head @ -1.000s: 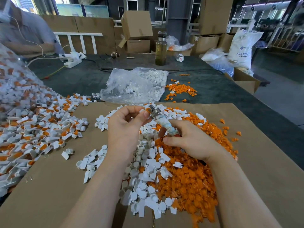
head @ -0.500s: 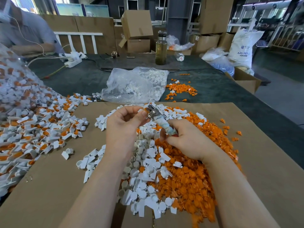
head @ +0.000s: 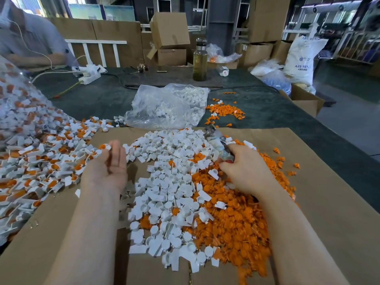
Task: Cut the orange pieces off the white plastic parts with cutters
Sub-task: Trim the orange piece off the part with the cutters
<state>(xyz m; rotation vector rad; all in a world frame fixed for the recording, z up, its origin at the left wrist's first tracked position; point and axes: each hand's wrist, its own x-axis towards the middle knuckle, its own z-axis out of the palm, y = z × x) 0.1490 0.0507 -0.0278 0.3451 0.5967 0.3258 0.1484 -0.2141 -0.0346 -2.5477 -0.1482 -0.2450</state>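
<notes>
Cutters [head: 218, 145] sit gripped in our right hand [head: 245, 171] above the mound of cut white and orange pieces [head: 197, 194]; our left hand [head: 107, 167], blurred with fingers straight, reaches the uncut parts [head: 51, 155] heaped at the table's left

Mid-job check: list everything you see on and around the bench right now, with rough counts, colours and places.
Uncut parts pile: many, white with orange, left, spilling from a clear bag.
Trimmed white parts: many, centre of cardboard sheet.
Cut orange pieces: many, right of the white ones.
Small orange heap: one, on dark green table.
Clear plastic bag: one, holding white parts, behind cardboard.
Bottle: one, yellowish liquid, far table.
Power strip: one, white, far left.
Cardboard boxes: several, background.
White sack: one, far right.
Left hand: open, over the uncut pile's edge.
Right hand: grips cutters.
</notes>
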